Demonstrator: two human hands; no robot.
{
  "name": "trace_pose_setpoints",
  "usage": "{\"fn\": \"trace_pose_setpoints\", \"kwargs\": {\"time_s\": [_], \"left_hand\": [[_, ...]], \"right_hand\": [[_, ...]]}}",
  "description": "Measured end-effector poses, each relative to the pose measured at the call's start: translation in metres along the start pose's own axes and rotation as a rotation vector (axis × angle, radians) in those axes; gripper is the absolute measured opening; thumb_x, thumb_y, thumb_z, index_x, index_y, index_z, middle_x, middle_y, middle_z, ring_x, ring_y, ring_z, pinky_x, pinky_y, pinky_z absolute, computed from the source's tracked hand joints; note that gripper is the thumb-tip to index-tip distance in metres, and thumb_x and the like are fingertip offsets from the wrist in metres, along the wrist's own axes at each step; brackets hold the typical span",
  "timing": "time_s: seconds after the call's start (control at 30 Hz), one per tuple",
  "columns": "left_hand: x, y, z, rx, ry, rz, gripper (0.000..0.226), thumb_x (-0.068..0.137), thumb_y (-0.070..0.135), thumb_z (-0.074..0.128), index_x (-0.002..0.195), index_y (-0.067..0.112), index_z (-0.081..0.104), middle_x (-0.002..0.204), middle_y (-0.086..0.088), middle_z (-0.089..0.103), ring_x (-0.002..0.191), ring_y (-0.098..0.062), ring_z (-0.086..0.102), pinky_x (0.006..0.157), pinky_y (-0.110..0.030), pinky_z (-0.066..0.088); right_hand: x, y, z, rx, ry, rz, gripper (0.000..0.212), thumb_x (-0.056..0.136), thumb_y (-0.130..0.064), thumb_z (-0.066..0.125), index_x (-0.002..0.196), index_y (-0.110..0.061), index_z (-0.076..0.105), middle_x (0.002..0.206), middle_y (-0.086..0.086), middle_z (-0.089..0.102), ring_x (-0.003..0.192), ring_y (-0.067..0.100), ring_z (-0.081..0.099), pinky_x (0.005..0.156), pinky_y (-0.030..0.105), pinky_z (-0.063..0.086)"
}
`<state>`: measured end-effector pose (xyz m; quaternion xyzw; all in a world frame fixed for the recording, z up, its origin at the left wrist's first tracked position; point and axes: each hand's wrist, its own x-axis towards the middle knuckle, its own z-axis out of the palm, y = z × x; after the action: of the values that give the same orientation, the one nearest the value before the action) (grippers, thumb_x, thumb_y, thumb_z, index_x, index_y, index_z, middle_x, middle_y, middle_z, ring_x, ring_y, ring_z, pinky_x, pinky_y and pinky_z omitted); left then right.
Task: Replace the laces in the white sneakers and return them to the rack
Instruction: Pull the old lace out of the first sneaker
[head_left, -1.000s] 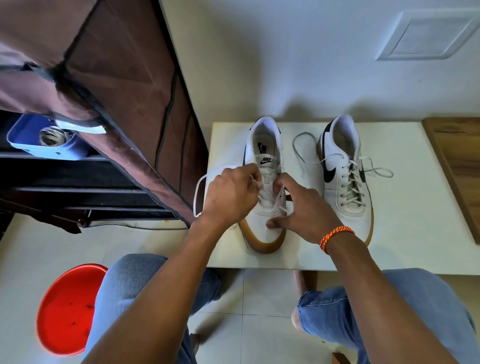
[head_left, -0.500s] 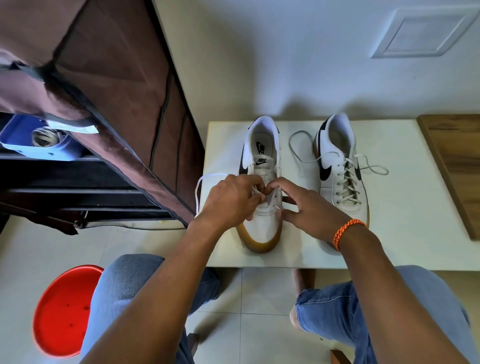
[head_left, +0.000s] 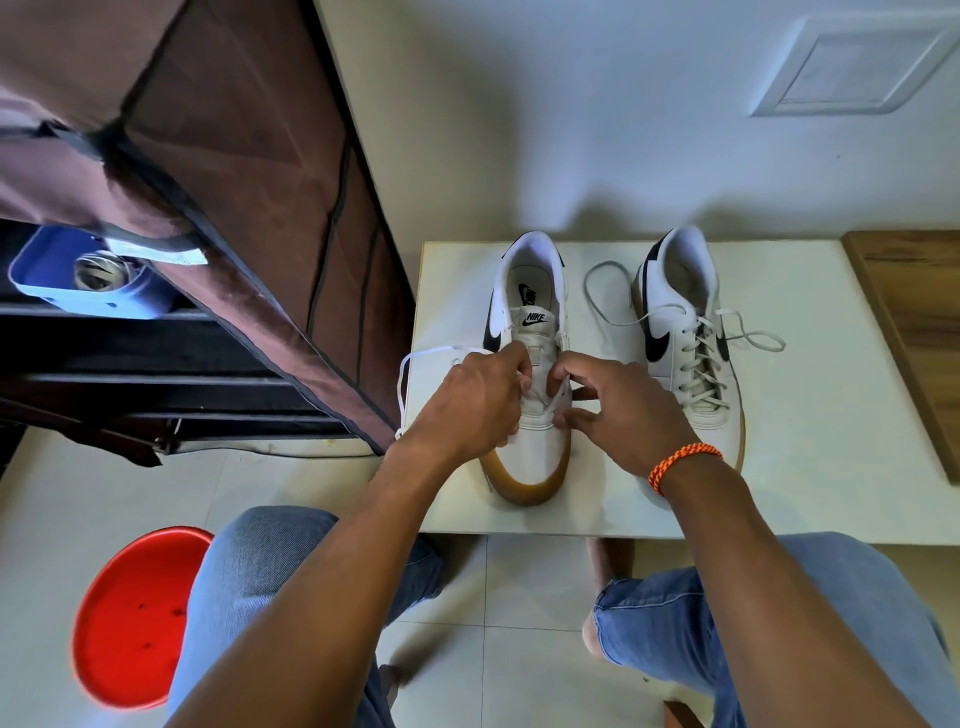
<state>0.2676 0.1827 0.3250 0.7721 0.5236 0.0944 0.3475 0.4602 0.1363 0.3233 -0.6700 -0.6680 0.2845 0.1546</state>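
On the white table (head_left: 810, 467), under both hands, stands the left sneaker (head_left: 530, 447), toe toward the person and heel toward the wall. The left hand (head_left: 470, 400) has its fingers curled at the shoe's left eyelets, pinching the white lace (head_left: 410, 364), which loops out to the left of that hand and drops over the table edge. The right hand (head_left: 621, 415) sits just right of the tongue, its fingers bent in on a strand of the same lace crossing the shoe's throat, the thumb lying lower against the upper. An orange bracelet (head_left: 680, 462) circles the right wrist. Just right of the right hand stands the second sneaker (head_left: 685, 332), fully laced, its loose ends trailing to either side on the table. Far left of the left hand, beyond the table, is the brown fabric-covered rack (head_left: 218, 197), and a red stool (head_left: 132, 616) sits on the floor below the left forearm.
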Motion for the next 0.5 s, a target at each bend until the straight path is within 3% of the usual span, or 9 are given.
{"fn": "trace_pose_setpoints", "kwargs": {"time_s": [0.07,0.17,0.3,0.4,0.5], "left_hand": [[0.0,0.001,-0.002,-0.068,-0.022,-0.012,0.026,0.097,-0.006,0.041,0.099,0.017,0.054,0.062,-0.005,0.07,0.048,-0.02,0.069,0.058,-0.041,0.062],[0.001,0.003,-0.01,-0.253,-0.019,-0.049,0.02,0.101,-0.005,0.039,0.098,0.009,0.053,0.061,-0.009,0.069,0.049,-0.029,0.069,0.056,-0.043,0.061],[0.001,0.003,-0.026,-0.457,0.018,-0.143,0.012,0.104,-0.002,0.047,0.099,-0.001,0.058,0.068,-0.017,0.074,0.06,-0.038,0.073,0.065,-0.037,0.063],[0.0,-0.007,-0.028,-0.238,0.13,-0.234,0.012,0.095,0.011,0.055,0.088,0.013,0.065,0.063,-0.002,0.076,0.06,-0.021,0.076,0.082,-0.041,0.064],[-0.002,-0.02,-0.031,-0.024,0.237,-0.315,0.015,0.094,0.018,0.054,0.093,0.028,0.064,0.056,0.004,0.072,0.051,-0.011,0.071,0.08,-0.036,0.062]], "right_hand": [[0.001,0.001,0.0,0.004,0.001,0.002,0.034,0.086,-0.029,0.084,0.104,-0.042,0.059,0.11,-0.008,0.075,0.114,0.014,0.069,0.084,0.041,0.058],[0.002,0.002,-0.001,0.039,-0.004,0.008,0.031,0.089,-0.025,0.082,0.102,-0.042,0.06,0.109,-0.01,0.075,0.113,0.011,0.069,0.084,0.04,0.057],[0.001,0.001,-0.001,0.04,0.007,-0.002,0.029,0.093,-0.023,0.077,0.103,-0.045,0.06,0.108,-0.013,0.075,0.11,0.008,0.07,0.083,0.039,0.058],[0.0,0.001,0.0,0.0,0.022,-0.024,0.025,0.097,-0.023,0.068,0.102,-0.046,0.058,0.098,-0.014,0.075,0.104,0.01,0.072,0.076,0.039,0.06],[0.0,-0.002,0.002,-0.013,0.038,-0.024,0.021,0.095,-0.026,0.066,0.103,-0.044,0.059,0.091,-0.011,0.073,0.09,0.015,0.07,0.067,0.035,0.056]]}}
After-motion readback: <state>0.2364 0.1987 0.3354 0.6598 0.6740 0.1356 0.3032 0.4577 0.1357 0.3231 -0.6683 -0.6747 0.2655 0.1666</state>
